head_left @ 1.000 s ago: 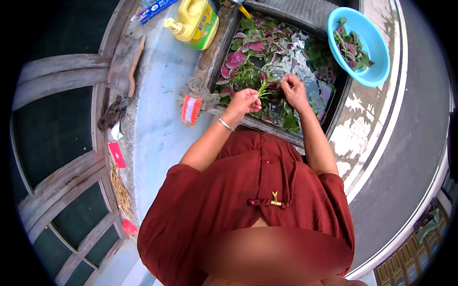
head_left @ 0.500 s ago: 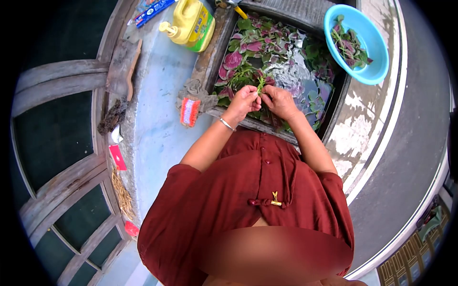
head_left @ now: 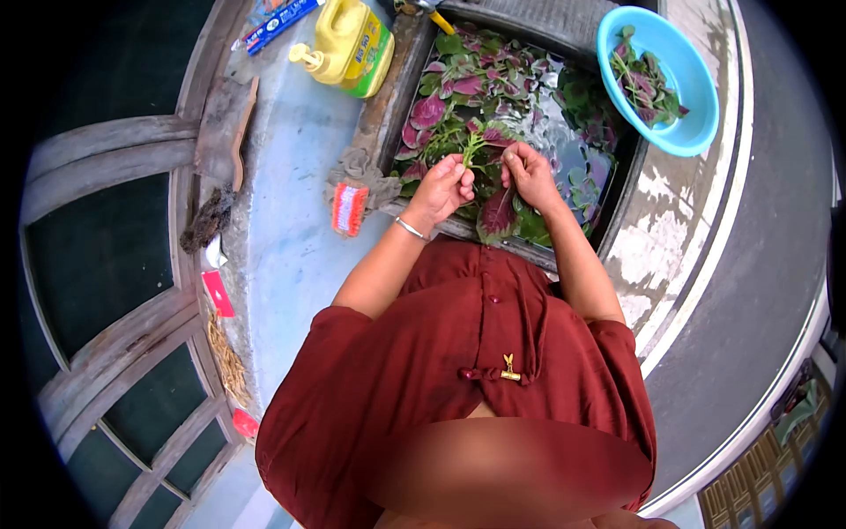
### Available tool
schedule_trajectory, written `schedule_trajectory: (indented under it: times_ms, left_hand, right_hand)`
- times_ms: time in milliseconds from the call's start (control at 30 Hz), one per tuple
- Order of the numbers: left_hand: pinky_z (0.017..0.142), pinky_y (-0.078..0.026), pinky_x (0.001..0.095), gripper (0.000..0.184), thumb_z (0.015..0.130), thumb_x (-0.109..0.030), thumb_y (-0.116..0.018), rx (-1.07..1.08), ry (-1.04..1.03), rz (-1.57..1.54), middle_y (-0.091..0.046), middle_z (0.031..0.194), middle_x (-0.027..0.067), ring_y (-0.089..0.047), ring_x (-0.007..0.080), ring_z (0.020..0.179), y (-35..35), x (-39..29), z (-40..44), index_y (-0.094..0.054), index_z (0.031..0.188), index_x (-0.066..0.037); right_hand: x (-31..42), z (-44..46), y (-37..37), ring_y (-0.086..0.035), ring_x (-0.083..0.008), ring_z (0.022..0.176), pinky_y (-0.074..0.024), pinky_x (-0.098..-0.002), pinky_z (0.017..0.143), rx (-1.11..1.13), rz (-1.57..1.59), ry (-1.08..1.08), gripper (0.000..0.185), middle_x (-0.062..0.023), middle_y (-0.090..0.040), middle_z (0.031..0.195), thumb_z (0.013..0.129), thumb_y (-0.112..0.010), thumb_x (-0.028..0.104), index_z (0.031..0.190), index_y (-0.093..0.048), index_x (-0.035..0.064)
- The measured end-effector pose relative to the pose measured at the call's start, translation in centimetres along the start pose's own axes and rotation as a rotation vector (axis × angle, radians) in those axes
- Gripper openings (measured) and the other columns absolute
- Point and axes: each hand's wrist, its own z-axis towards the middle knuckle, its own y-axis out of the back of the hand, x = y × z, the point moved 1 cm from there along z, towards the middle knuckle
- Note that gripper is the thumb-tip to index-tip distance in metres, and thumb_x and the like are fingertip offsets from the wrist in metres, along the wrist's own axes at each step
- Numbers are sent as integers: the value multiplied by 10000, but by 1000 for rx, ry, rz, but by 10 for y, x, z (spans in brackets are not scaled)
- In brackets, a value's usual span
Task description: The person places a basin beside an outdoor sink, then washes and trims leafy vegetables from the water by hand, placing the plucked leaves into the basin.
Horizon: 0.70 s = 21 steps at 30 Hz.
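Over a water-filled sink (head_left: 385,141), my left hand (head_left: 446,185) is closed on a green amaranth sprig (head_left: 473,150) that sticks up from its fingers. My right hand (head_left: 532,178), just beside it, pinches an amaranth leaf (head_left: 498,215). That leaf is purple with a green edge and hangs down below the fingers toward the near rim. Beneath both hands, many red-and-green amaranth leaves (head_left: 429,112) float in the water. The stem ends inside my fingers are hidden.
A light blue basin (head_left: 701,132) with some amaranth stands at the upper right. On the left ledge are a yellow pump jug (head_left: 357,53), a red-and-white scrub brush (head_left: 350,209) and a grey rag (head_left: 374,181). A yellow-handled tool (head_left: 442,22) lies at the sink's far edge.
My hands have moved apart, the right one shifting a little to the right. A purple leaf now hangs from my right fingers, and more of the sprig shows above my left hand.
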Motion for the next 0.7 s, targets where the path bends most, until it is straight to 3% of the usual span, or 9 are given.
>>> schedule_trajectory:
  times_ms: [67,100,333,700]
  left_hand:
    - [619,-396,251,84,953,-171,-470,66,27,-85,-458,732,-13,-438,87,618,6,0,1,-465,1030,-138]
    - [608,-384,242,84,958,-170,-457,129,53,-169,-447,724,-18,-425,81,609,5,-1,0,-477,1032,-135]
    - [556,-351,180,177,963,-127,-415,304,233,-507,-407,698,-37,-391,34,537,0,0,-5,-518,1106,-123]
    - [516,-366,163,302,933,-76,-450,351,261,-603,-436,729,-43,-400,6,497,6,2,-8,-495,1224,-142]
  right_hand:
    - [12,-6,-4,-599,-190,693,-476,-324,657,38,-466,345,151,-98,-616,752,868,-587,172,912,-577,29]
    - [23,-10,-8,-606,-197,756,-477,-319,692,129,-501,214,150,-105,-633,807,856,-588,151,952,-603,37]
    - [28,-9,-25,-624,-215,757,-488,-316,695,230,-485,252,214,-126,-653,884,795,-627,102,1001,-652,52]
    - [33,-10,-26,-623,-253,753,-486,-330,688,239,-492,294,197,-134,-635,838,783,-639,117,959,-635,28]
